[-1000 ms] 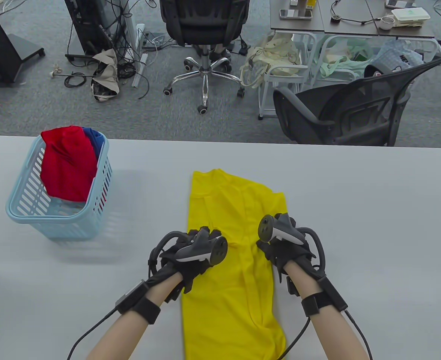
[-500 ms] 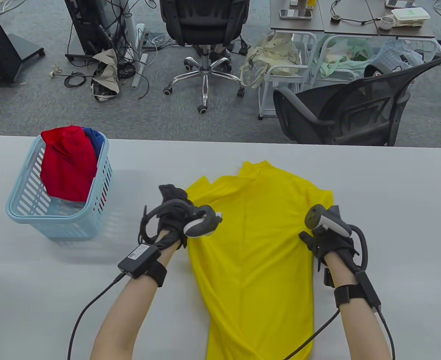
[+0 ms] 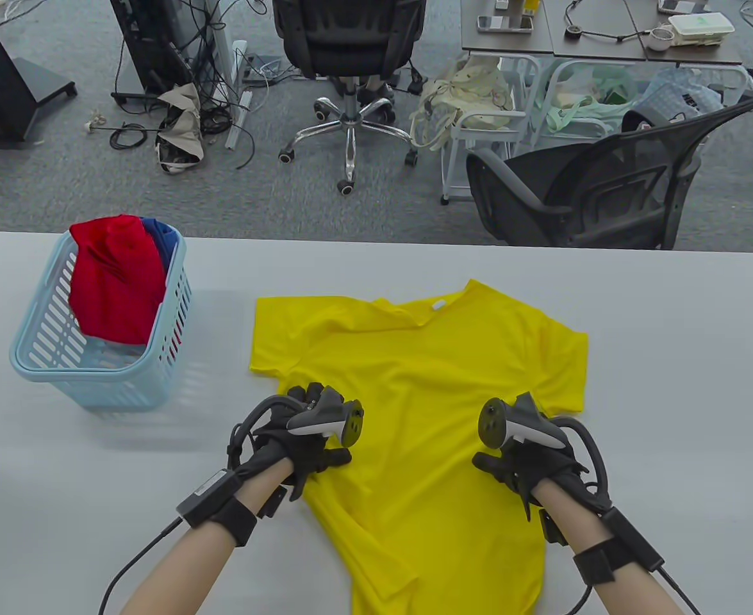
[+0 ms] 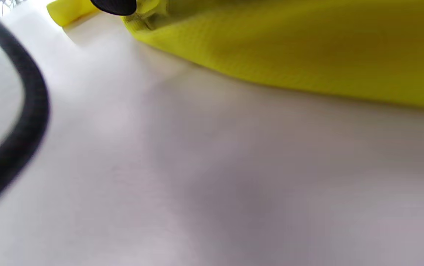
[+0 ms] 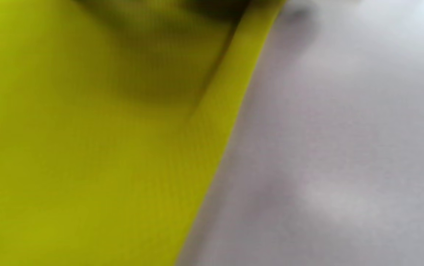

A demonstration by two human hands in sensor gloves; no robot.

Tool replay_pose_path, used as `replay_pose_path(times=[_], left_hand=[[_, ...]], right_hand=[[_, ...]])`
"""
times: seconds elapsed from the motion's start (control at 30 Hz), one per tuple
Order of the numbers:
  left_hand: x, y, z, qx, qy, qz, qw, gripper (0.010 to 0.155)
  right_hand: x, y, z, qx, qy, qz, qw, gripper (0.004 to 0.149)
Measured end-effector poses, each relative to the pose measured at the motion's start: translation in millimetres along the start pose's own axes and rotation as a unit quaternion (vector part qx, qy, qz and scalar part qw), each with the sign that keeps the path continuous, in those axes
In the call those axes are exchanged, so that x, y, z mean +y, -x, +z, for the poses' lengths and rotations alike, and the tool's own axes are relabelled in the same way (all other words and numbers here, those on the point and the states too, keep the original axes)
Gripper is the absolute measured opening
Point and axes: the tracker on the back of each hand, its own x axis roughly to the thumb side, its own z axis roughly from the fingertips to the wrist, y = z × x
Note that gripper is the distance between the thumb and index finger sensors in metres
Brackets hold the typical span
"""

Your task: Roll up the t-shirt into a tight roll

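Observation:
The yellow t-shirt [image 3: 427,384] lies spread on the grey table [image 3: 671,384], collar at the far side and both sleeves out. Its lower part runs off the table view's bottom edge. My left hand [image 3: 309,442] holds the shirt's left side edge just below the sleeve. In the left wrist view a black fingertip [image 4: 114,4] pinches a bunched bit of the yellow fabric [image 4: 289,44], which is raised a little off the table. My right hand [image 3: 523,458] holds the right side edge below the other sleeve, thumb on the cloth. The right wrist view shows that hemmed edge [image 5: 230,92], blurred.
A light blue basket [image 3: 36,371] with a red garment [image 3: 116,282] and a blue one stands at the table's far left. Office chairs [image 3: 607,186] and cables lie beyond the far edge. Bare grey tabletop stretches to the right of the shirt.
The shirt, a narrow folded strip a second ago, now lies spread out with both sleeves flat. Both hands moved apart, then back toward me along its sides.

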Motion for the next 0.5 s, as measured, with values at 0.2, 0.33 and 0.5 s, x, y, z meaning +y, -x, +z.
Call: replay_pose_path(times=[0.2,0.33,0.5], left_hand=[[0,56,-14,0.171,-0.006,0.058,0.984,0.083],[19,36,-6,0.194,-0.061,-0.004,0.979,0.077],[36,-20,35,0.075,-0.138,0.047,0.987,0.078]], right_hand=[[-11,33,-38,0.0,-0.027,-0.155,0.988,0.081],[-31,15,-52,0.028,-0.02,-0.116,0.993,0.078],[-48,-9,-39,0.116,0.029,-0.042,0.992,0.077]])
